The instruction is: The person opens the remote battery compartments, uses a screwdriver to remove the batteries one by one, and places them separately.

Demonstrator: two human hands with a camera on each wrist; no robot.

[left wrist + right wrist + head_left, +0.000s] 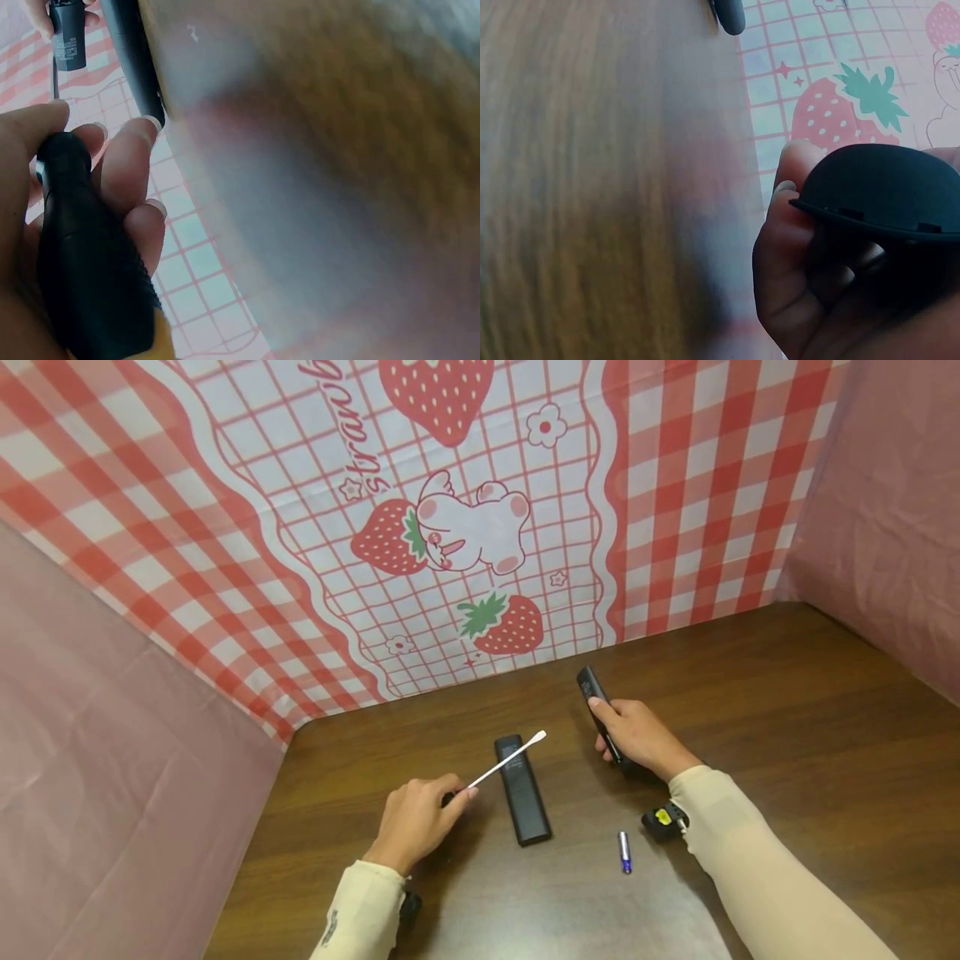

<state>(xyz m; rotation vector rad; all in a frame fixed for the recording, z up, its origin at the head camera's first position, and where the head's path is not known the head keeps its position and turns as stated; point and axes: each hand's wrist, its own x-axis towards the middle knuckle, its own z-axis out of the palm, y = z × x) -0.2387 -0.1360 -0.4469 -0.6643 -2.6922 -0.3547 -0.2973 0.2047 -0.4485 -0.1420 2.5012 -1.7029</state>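
My left hand (416, 820) grips a flathead screwdriver (498, 767), its pale shaft slanting up to the right across the view of a table-lying black remote control (529, 810). The dark handle (90, 255) fills the palm in the left wrist view, with a yellow patch at its butt. A second black remote control (587, 683) is held tilted above the table in my right hand (641, 737), thumb along its upper side. Its rounded end (885, 187) with small notches shows in the right wrist view. Nearer me, a blue and silver battery (625, 852) lies on the wood.
The brown wooden table (360, 752) ends at a red-and-white strawberry-print cloth (487, 460) hung behind it. Pink cloth (112, 760) closes off the left, and more pink cloth (885, 527) the right. A small black wrist camera (663, 821) sits at the right cuff.
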